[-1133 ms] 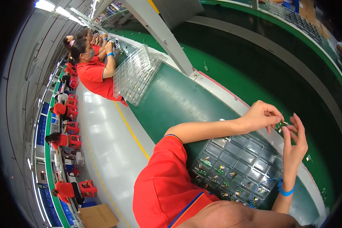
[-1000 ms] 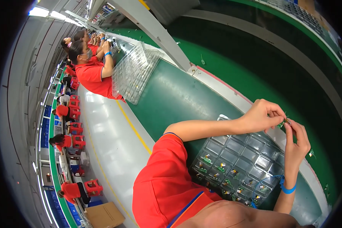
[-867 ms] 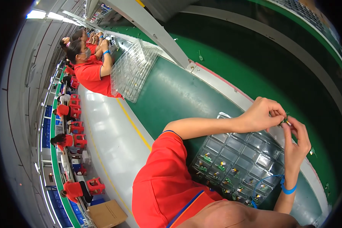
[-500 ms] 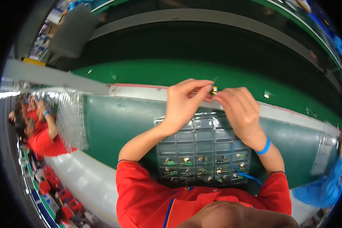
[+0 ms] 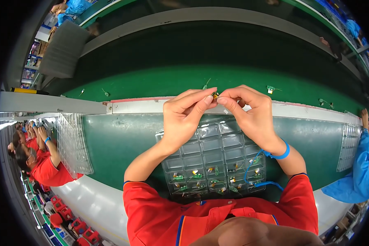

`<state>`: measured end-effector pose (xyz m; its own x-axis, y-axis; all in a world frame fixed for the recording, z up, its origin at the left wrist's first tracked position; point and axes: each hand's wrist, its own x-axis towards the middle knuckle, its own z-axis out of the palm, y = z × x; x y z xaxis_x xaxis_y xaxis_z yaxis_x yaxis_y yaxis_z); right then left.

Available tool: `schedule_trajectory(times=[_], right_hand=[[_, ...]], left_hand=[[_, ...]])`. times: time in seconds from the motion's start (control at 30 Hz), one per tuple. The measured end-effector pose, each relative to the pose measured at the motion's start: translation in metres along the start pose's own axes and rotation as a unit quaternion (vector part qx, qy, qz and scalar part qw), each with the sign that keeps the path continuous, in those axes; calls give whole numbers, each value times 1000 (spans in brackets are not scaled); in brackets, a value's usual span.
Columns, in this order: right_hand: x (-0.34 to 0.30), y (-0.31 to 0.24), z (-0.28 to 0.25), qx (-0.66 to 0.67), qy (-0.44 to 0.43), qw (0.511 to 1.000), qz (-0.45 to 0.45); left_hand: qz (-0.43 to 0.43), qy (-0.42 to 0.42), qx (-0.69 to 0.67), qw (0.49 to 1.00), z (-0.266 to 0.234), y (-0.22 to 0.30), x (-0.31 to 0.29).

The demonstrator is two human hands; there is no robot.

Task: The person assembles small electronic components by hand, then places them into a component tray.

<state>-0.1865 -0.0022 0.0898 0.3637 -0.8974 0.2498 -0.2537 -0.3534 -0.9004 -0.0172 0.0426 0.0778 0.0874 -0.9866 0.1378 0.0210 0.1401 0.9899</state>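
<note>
A small green circuit board with a gold-coloured part point(image 5: 215, 96) is pinched between the fingertips of both my hands, above the pale metal rail. My left hand point(image 5: 183, 117) grips it from the left with thumb and forefinger. From the right, the thumb and fingers of my right hand point(image 5: 253, 115) close on it; a blue strap point(image 5: 283, 152) circles that wrist. Just beyond the left fingertips shows a green piece with a thin wire point(image 5: 206, 85); whether it joins the held board I cannot tell. Below my hands lies a clear compartment tray point(image 5: 212, 144), its nearer pockets holding several similar boards point(image 5: 197, 175).
Beyond the rail point(image 5: 141, 105) runs a green belt point(image 5: 151, 78) with scattered boards, one point(image 5: 270, 89) right of my hands. A blue coiled cord point(image 5: 268, 184) crosses the tray. More clear trays point(image 5: 74, 143) stand left and right. Co-workers in red point(image 5: 49, 168) and blue point(image 5: 354, 176) sit either side.
The whole view has shifted and tilted a little. Both hands now appear farther left, still pinching the small board. My right hand has turned, so its thumb and curled fingers show more.
</note>
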Motion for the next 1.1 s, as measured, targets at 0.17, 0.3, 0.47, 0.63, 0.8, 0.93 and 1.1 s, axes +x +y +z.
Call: schedule_trajectory(times=[0.17,0.3,0.47,0.63,0.8,0.93,1.1], right_hand=[[0,-4,-2,-6,-12,1000,-6],[0,1,0,-49,16,993,-107],[0,6,4,-73,37,982,-169],[0,0,6,-45,67,987,-138],[-2,6,7,-68,43,983,-163],[-2,3,8,21,29,995,-94],[-4,4,5,28,10,998,-64]], left_hand=[[10,-6,-3,1000,0,2,-2],[-15,-1,-23,1000,-1,3,-2],[-34,33,-38,998,1,2,-1],[-26,71,-53,996,6,0,-4],[15,75,-53,996,10,-1,-6],[33,76,-24,996,10,1,-7],[22,45,-28,998,6,3,-4]])
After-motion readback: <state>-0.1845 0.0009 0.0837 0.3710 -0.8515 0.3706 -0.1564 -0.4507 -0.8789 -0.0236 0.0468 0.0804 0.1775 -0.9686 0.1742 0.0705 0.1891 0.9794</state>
